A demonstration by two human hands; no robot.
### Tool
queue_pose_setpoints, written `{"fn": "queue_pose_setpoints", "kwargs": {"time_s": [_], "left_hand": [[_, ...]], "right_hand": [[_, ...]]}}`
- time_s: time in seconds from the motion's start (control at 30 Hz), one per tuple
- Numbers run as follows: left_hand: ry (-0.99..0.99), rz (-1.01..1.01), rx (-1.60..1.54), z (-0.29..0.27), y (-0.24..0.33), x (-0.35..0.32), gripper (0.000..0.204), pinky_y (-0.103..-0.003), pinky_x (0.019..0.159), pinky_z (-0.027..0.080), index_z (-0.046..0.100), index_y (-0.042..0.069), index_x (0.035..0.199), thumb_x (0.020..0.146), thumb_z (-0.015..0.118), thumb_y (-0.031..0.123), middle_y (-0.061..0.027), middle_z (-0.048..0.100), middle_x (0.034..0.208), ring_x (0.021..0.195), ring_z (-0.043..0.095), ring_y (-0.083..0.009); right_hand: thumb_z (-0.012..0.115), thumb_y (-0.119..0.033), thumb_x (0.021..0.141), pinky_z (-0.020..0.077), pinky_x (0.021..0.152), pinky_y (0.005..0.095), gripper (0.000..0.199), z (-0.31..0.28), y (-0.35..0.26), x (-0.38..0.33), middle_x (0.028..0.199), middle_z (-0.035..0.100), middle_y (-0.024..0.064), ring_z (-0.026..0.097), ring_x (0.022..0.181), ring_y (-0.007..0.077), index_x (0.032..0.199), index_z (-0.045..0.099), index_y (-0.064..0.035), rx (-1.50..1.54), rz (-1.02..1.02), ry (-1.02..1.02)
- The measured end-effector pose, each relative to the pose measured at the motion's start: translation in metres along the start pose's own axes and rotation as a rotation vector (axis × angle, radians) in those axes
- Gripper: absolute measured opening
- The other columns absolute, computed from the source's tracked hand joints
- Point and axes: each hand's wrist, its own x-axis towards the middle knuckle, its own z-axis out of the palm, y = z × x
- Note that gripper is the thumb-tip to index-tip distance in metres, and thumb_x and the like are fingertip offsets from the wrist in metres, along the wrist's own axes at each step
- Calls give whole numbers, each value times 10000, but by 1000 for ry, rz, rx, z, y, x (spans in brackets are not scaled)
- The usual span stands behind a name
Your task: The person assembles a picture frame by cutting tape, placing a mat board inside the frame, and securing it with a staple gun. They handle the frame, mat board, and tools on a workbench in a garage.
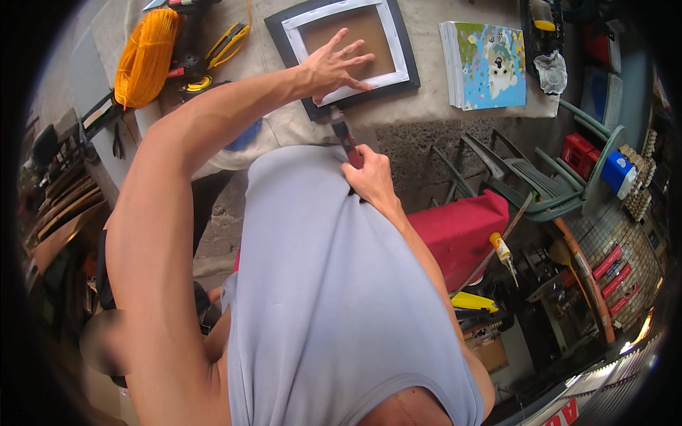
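Observation:
A dark picture frame (pixel 413 77) lies on the cloth-covered table, with a white-edged stretched canvas (pixel 393 42) set face down inside it and its brown back showing. My left hand (pixel 337 67) is open with fingers spread over the canvas back and the near white edge. At the table's near edge, my right hand (pixel 372 176) is closed around a tool with a red-and-black handle (pixel 345 138). Its grey head is blurred and points toward the frame's near side, so its exact kind is unclear.
A stack of painted canvases (pixel 486 67) sits right of the frame, beside a crumpled white wad (pixel 551 72). Orange cord (pixel 147 57) and a yellow-black cutter (pixel 227 46) lie left. Green chairs (pixel 540 177) and a red cloth (pixel 455 231) are to my right.

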Motion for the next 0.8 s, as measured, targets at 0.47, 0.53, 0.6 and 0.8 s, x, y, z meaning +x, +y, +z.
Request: {"fn": "queue_pose_setpoints", "kwargs": {"time_s": [0.47, 0.53, 0.6, 0.8], "left_hand": [[38, 43, -117, -13, 1, 28, 1059, -709, 1083, 230, 389, 486, 1387, 483, 910, 306, -7, 192, 1570, 1446, 165, -306], [20, 39, -146, -15, 1, 28, 1047, -713, 1070, 253, 396, 480, 1386, 492, 908, 292, -11, 189, 1571, 1448, 151, -310], [-1, 31, -181, -14, 1, 29, 1051, -716, 1062, 266, 395, 481, 1386, 488, 909, 289, -9, 171, 1577, 1454, 128, -304], [9, 30, -177, -13, -1, 30, 1049, -714, 1055, 281, 389, 485, 1388, 500, 903, 272, 0, 144, 1583, 1458, 111, -291]], "right_hand": [[616, -175, 700, 459, 641, 390, 307, -30, 16, 18, 660, 563, 167, 545, 621, 299, 913, 588, 45, 37, -61, -1], [618, -177, 701, 459, 641, 391, 302, -32, 17, 17, 655, 556, 171, 543, 618, 299, 901, 585, 46, 44, -60, 13], [621, -181, 701, 458, 640, 393, 298, -34, 17, 19, 652, 552, 176, 540, 616, 303, 891, 582, 46, 50, -58, 27], [659, -174, 697, 487, 731, 414, 387, -51, 9, 29, 800, 624, 228, 620, 755, 372, 998, 610, 64, -29, -6, -43]]}}
